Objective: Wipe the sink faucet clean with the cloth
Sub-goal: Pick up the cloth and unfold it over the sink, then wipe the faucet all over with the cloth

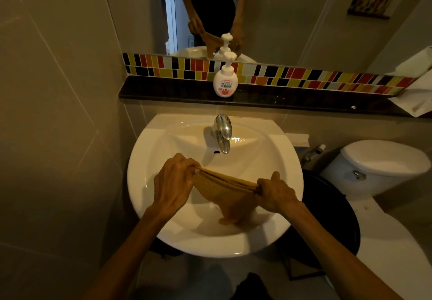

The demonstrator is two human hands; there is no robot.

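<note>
I stand at the sink with the cloth stretched between my two hands, low over the basin and well short of the faucet. My left hand is closed on one bunched end, fingers curled tight around the fabric, and my right hand is closed on the other end in the same way, so the upper edge runs taut from one fist to the other while the loose lower part hangs down in a point toward the bottom of the bowl. The cloth is an ochre, ribbed thing (whether it is wet or dry I cannot tell from here). The faucet sits at the back of the basin, chrome, its spout reaching forward over the bowl, and nothing is touching it. As I judge it, the wiping itself has not begun: I am only getting the cloth ready, pulling it out or perhaps about to fold or wring it. What is left is nearly everything, bringing the cloth up to the spout, wrapping it round the handle and neck, and rubbing the metal. A soap bottle stands on the dark ledge behind the sink, directly beyond the faucet, and I should take care not to knock it when I reach that far back.
</note>
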